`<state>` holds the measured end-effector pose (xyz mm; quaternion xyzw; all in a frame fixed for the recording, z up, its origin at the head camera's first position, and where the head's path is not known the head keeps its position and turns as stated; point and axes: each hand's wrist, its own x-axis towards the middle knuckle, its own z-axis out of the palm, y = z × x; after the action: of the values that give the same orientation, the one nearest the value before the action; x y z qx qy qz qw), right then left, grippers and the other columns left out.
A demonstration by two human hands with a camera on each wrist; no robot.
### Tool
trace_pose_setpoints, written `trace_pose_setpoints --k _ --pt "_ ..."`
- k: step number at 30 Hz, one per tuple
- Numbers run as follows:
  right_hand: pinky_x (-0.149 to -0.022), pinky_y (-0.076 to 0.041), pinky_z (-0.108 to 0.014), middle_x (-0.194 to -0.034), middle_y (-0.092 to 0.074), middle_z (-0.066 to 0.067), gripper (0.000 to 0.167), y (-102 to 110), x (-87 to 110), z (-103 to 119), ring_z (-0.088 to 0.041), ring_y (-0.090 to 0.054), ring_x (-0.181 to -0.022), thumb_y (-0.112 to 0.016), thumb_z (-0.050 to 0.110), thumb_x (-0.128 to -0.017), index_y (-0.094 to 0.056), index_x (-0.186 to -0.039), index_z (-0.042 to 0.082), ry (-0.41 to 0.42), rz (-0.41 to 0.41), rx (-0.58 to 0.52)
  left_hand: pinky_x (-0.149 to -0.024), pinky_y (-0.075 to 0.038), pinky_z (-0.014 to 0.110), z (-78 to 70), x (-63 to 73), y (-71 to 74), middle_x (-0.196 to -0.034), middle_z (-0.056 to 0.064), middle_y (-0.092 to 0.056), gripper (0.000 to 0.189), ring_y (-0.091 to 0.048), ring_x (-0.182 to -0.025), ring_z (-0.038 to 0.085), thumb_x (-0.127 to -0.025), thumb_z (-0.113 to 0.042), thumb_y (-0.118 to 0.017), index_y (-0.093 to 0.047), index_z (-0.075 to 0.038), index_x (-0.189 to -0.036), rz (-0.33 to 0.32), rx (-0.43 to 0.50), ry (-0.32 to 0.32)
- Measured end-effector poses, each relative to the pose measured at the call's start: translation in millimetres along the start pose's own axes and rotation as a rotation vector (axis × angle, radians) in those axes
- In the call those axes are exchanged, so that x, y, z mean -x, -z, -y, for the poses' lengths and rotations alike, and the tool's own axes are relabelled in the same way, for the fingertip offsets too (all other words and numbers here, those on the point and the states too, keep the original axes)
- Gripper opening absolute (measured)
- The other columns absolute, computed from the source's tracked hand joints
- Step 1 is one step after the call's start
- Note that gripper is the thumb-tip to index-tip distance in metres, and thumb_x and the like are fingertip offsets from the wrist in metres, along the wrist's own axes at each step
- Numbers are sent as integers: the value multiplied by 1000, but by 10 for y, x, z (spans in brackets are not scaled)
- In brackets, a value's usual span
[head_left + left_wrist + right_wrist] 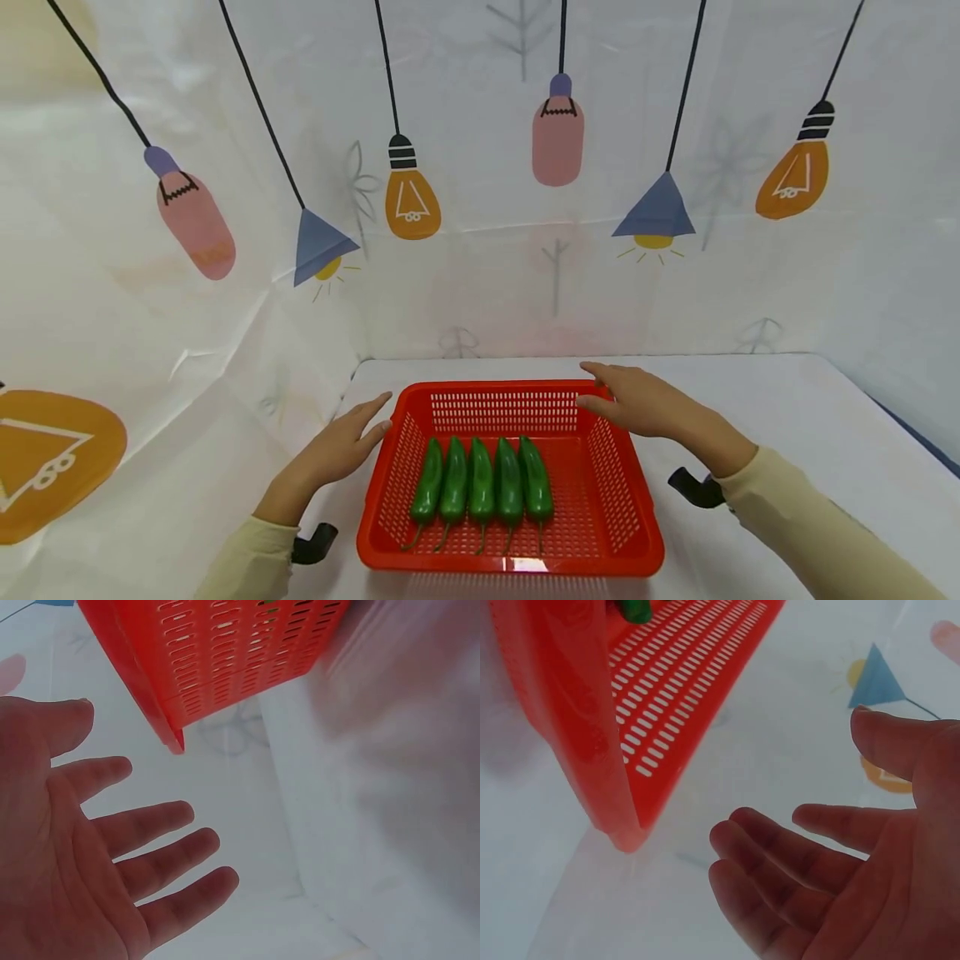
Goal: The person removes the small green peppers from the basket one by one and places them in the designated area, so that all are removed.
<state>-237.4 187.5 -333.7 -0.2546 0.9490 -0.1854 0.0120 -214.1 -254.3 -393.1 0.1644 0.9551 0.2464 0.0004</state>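
Note:
A red plastic basket (577,500) with slotted walls sits on the white table. Inside it, several green chili peppers (480,483) lie side by side toward the left, stems pointing to the near rim. My left hand (341,446) hovers by the basket's left rim with fingers spread; the left wrist view shows its bare palm (82,855) beside the red wall. Over on the far right corner, my right hand (645,400) overlaps the rim in the head view. The right wrist view shows that hand's fingers (780,877) loosely extended, apart from the basket, holding nothing.
White table surface (772,450) extends to the right of the basket. Behind stands a white sheet (480,292) printed with hanging lamps and bulbs, which also runs along the left side. Black wrist devices (315,546) are strapped at both sleeves.

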Motion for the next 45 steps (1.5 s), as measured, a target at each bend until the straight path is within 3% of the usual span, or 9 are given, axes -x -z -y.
trace_pose_setpoints --k 7,15,23,34,39,45 --pt "-96 -48 -58 -127 -64 -24 64 -6 -93 74 -39 -63 -113 -60 39 -102 -46 -147 -4 21 41 -49 -102 -38 66 95 72 -49 -147 27 -48 59 -46 -134 47 -108 -38 -48 -39 -4 -155 -21 6 13" --pt "-91 -51 -56 -117 -68 -20 59 -23 -73 77 -34 -67 -103 -59 34 -103 -49 -144 -6 23 44 -87 -95 -45 64 91 0 -112 -144 26 -51 59 -57 -121 44 -108 -39 -48 -40 -6 -155 -8 24 9" --pt "-89 -53 -53 -115 -69 -15 60 -72 -150 138 -29 -67 -99 -60 35 -102 -48 -146 -4 9 66 -112 -81 -54 50 99 -19 -131 -132 23 -60 56 -64 -105 31 -107 -35 -50 -42 -4 -153 13 64 10" --pt "-91 -51 -53 -118 -67 -15 60 -98 -211 176 -28 -66 -102 -59 36 -103 -46 -148 -2 6 80 -151 -71 -51 38 108 -5 -160 -129 21 -60 53 -64 -98 24 -107 -30 -52 -42 -6 -153 35 141 3" --pt "-92 -50 -54 -119 -67 -15 60 -138 -227 185 -30 -66 -104 -57 39 -104 -48 -147 -2 17 86 -167 -74 -53 39 106 3 -165 -131 20 -60 53 -64 -102 27 -107 -28 -52 -41 -8 -155 48 176 14" --pt "-93 -50 -54 -120 -67 -16 57 -192 -258 200 -33 -65 -108 -57 36 -104 -49 -145 -3 25 96 -180 -85 -54 50 115 13 -187 -135 21 -59 51 -64 -108 33 -108 -27 -51 -41 -10 -155 69 239 44"
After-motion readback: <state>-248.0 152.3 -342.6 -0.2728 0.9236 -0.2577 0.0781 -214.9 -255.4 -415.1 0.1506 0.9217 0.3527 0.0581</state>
